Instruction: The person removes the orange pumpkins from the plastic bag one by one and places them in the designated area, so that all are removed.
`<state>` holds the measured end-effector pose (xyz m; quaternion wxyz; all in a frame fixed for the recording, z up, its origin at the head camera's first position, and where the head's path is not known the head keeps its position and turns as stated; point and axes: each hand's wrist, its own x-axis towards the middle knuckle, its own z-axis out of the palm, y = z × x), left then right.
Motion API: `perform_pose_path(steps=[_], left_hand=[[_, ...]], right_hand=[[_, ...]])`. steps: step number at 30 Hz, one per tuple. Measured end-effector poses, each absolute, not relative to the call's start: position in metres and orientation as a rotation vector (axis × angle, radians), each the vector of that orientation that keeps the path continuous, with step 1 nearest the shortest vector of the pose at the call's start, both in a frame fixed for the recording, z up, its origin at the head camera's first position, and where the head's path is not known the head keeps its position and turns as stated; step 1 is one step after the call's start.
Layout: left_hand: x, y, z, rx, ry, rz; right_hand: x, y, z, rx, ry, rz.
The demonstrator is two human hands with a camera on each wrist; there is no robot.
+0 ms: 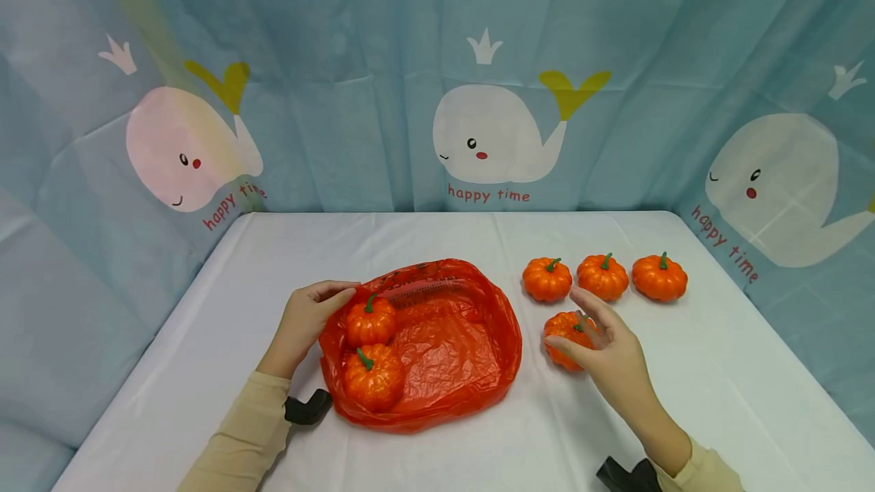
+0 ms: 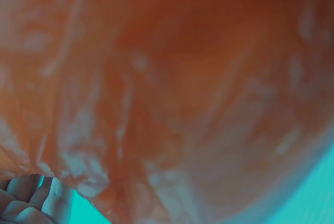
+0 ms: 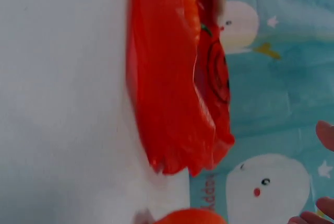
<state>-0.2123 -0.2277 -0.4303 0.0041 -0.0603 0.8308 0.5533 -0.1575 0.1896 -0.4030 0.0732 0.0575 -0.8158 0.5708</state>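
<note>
A red plastic bag [image 1: 451, 355] lies on the table with its mouth spread wide, and two small orange pumpkins with green stems, one [image 1: 371, 321] behind the other [image 1: 374, 378], sit inside at its left. My left hand [image 1: 304, 325] pinches the bag's left rim; in the left wrist view the bag [image 2: 156, 78] covers most of the picture. Over a loose pumpkin [image 1: 563, 340] to the right of the bag, my right hand [image 1: 611, 351] hovers with thumb and fingers spread apart. Whether it touches that pumpkin I cannot tell.
Behind the right hand, three more pumpkins stand in a row: left [image 1: 547, 279], middle [image 1: 602, 277] and right [image 1: 659, 277]. A white cloth covers the table [image 1: 205, 378]. Blue curtains [image 1: 383, 135] with whale prints hang behind and at the sides.
</note>
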Motion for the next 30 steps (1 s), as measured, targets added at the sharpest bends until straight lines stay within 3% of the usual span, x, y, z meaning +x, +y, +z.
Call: perform_pose_path(steps=[30], left_hand=[[-0.213, -0.227, -0.432, -0.179, 2.606, 1.732]], right_hand=[[-0.174, 0.072, -0.43, 0.647, -2.649, 2.077]])
